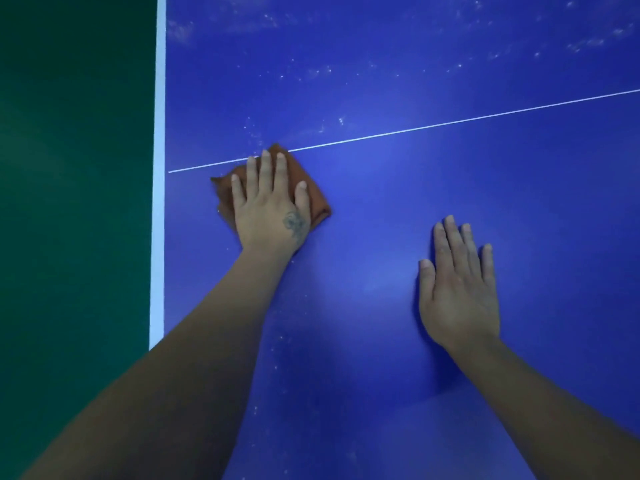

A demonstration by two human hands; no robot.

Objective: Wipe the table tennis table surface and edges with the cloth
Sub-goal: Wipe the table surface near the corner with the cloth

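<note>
While the left hand [268, 206] presses flat on the brown cloth [313, 202], fingers straight and slightly spread, nothing is pinched. Cloth lies folded on the blue table [381, 188], its far corner touching the thin white centre line [450, 122], and it sits near the white edge stripe [158, 202] where that line ends. Right hand [459, 289] lies palm down on bare table on the near side of the centre line, well apart from the cloth, fingers straight and close together, holding nothing. Pale dust specks [325, 71] scatter beyond the centre line. Green floor [69, 202] past the edge stripe.
</note>
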